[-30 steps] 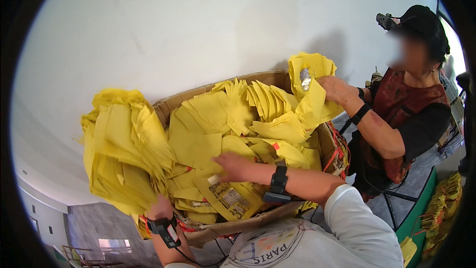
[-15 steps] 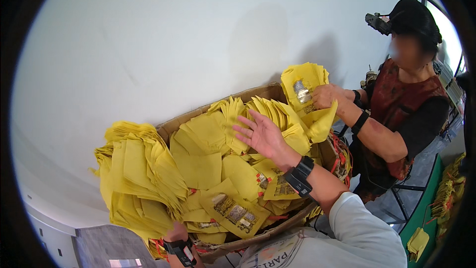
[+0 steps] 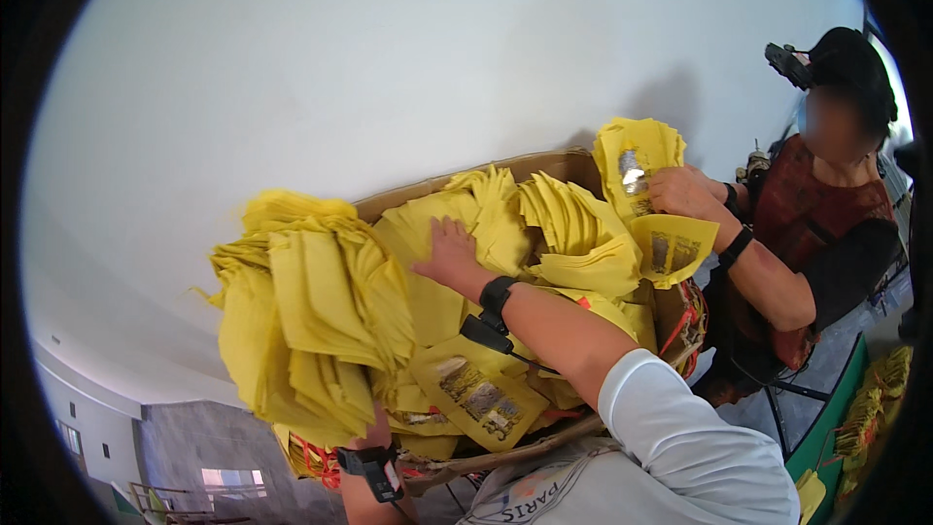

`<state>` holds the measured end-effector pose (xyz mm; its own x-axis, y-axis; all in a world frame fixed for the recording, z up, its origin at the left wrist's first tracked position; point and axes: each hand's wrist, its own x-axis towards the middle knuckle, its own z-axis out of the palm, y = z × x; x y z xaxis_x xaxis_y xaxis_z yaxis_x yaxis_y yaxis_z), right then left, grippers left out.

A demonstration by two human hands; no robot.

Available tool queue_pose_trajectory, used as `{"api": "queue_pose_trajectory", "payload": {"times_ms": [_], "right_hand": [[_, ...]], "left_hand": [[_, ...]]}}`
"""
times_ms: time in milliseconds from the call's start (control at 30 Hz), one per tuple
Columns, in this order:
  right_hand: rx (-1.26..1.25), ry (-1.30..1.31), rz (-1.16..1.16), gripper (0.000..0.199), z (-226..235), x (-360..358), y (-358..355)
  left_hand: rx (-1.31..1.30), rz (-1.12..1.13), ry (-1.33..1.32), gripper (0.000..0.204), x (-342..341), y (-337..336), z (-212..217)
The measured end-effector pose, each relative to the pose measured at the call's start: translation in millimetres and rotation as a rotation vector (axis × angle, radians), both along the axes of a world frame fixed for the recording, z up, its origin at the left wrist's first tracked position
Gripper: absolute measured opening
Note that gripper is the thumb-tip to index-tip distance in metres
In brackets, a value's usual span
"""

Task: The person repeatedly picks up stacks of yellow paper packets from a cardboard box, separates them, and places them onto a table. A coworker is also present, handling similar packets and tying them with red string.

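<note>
A thick, fanned stack of yellow paper sheets [image 3: 321, 301] leans over the left end of a cardboard box. My left hand [image 3: 373, 428] is at its lower edge, bearing the stack, with the fingers hidden behind the sheets. My right hand [image 3: 453, 259] lies palm down, fingers spread, on loose yellow sheets in the box. Below it rests a yellow sheet with dark print and silver patches [image 3: 478, 399]. Another fanned bundle of yellow sheets [image 3: 583, 233] stands to the right of my right hand.
The cardboard box [image 3: 486, 170] stands against a white wall [image 3: 389, 58]. At the right, a co-worker [image 3: 787, 262] handles another yellow bundle [image 3: 632, 160]. A green table [image 3: 826, 428] with more yellow bundles [image 3: 870, 408] is at the lower right. Red strapping [image 3: 692, 316] shows at the box's right end.
My right hand has come down from the air, palm up, onto the sheets farther left. The left stack looks more gathered and raised. The whole view has shifted somewhat.
</note>
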<state>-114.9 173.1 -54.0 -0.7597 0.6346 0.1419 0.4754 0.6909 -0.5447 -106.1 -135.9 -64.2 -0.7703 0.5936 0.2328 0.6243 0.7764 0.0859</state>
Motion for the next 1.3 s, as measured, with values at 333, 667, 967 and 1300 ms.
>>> {"api": "queue_pose_trajectory", "payload": {"times_ms": [333, 667, 967, 1300], "right_hand": [[0.289, 0.130, 0.036, 0.058, -46, -7, -3], [-0.146, 0.545, -0.110, 0.029, -13, 27, 10], [0.093, 0.245, 0.387, 0.042, 31, 74, -17], [0.132, 0.143, -0.133, 0.073, 124, 232, 85]], "left_hand": [[0.168, -0.060, -0.136, 0.046, -1, -21, 23], [0.154, -0.144, -0.300, 0.048, -1, -30, 58], [0.194, -0.120, -0.080, 0.050, 17, -14, 45], [0.159, 0.114, -0.350, 0.048, 37, -1, 51]]}}
